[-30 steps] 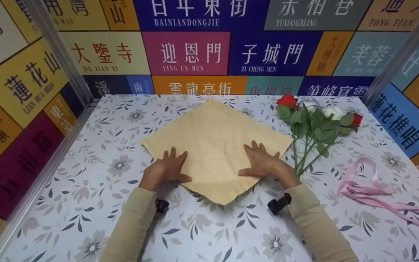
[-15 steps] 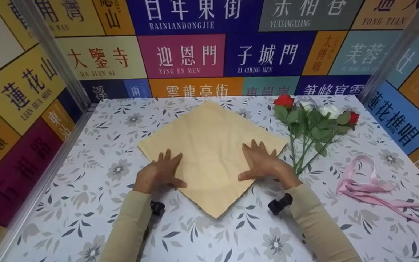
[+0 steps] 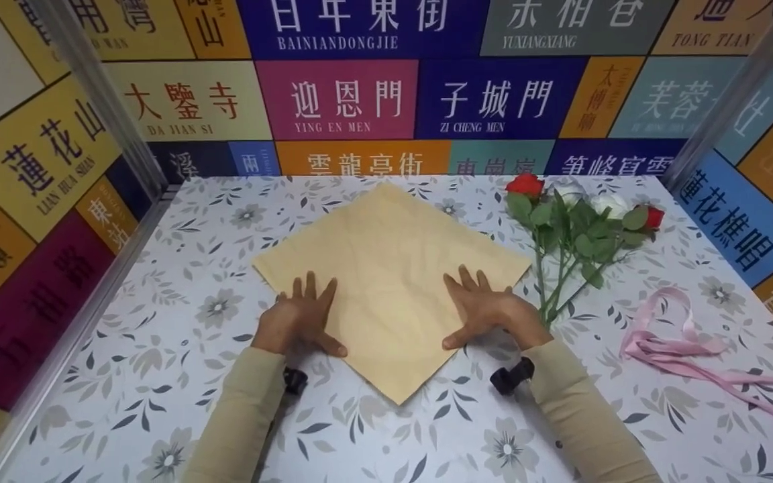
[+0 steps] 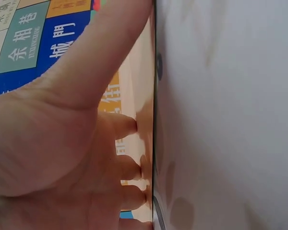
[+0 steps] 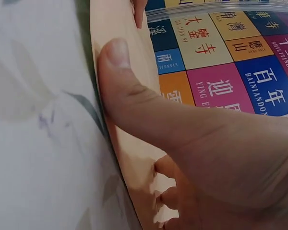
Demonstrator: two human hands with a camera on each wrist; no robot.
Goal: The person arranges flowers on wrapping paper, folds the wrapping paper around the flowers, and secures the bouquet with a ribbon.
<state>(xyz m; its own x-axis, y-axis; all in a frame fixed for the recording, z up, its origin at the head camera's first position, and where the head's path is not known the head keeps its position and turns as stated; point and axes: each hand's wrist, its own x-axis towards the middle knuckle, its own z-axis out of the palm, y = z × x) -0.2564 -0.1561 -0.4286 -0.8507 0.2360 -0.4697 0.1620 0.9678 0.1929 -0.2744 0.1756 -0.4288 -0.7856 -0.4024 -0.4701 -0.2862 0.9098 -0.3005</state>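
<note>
A square of tan wrapping paper (image 3: 393, 288) lies flat on the table, turned so one corner points toward me. On its left edge rests my left hand (image 3: 299, 318), fingers spread and the thumb near the lower left edge. My right hand (image 3: 490, 312) presses the right side in the same way, its thumb on the lower right edge. In the left wrist view the fingertips of the left hand (image 4: 62, 124) touch the paper (image 4: 143, 143). The right wrist view has the thumb of the right hand (image 5: 182, 139) flat on the paper (image 5: 129, 158).
Artificial roses (image 3: 581, 228), red and white with green stems, lie right of the paper. A tangled pink ribbon (image 3: 668, 345) is on the right side of the flower-patterned table (image 3: 172, 402). Walls with coloured name panels (image 3: 333, 100) stand behind and at both sides.
The near corner of the paper, lifted and curled earlier, now lies flat and reaches closer to me. Both hands have stayed near its sides; the right thumb has slid toward me.
</note>
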